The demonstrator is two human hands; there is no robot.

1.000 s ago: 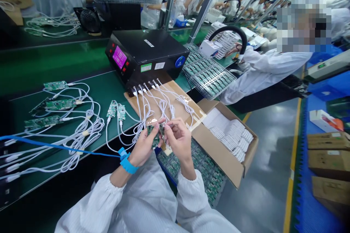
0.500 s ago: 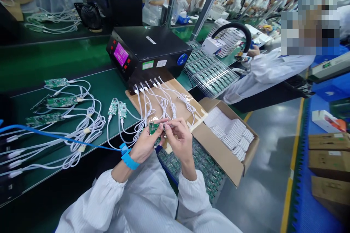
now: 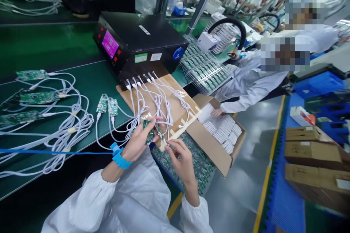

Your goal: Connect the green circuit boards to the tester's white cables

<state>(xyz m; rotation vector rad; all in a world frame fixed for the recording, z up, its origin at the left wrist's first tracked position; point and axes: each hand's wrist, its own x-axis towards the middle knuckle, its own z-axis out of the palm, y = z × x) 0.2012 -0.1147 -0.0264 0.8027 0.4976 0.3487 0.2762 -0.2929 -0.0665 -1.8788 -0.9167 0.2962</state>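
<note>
My left hand (image 3: 138, 140), with a blue strap at the wrist, is closed on green circuit boards (image 3: 148, 131) above the bench edge. My right hand (image 3: 180, 156) pinches the white connector of a cable (image 3: 163, 140) at the boards' right side. Whether the connector is inside a board's port cannot be made out. White cables (image 3: 139, 103) run from the front of a black box with a purple screen (image 3: 142, 43) over a cardboard sheet (image 3: 175, 93). Two small boards (image 3: 113, 107) with cables plugged in lie on the green bench left of my hands.
More cabled boards (image 3: 39, 97) lie at the left. Below my hands is a tray of boards (image 3: 188, 153). An open carton (image 3: 213, 153) holds stacked white items; a co-worker's hand (image 3: 217, 112) reaches into it. Another board tray (image 3: 207, 69) sits behind.
My right hand has moved down and right, away from my left fingers, with a white connector now showing between them. The co-worker's hand has come into the carton. The view has shifted.
</note>
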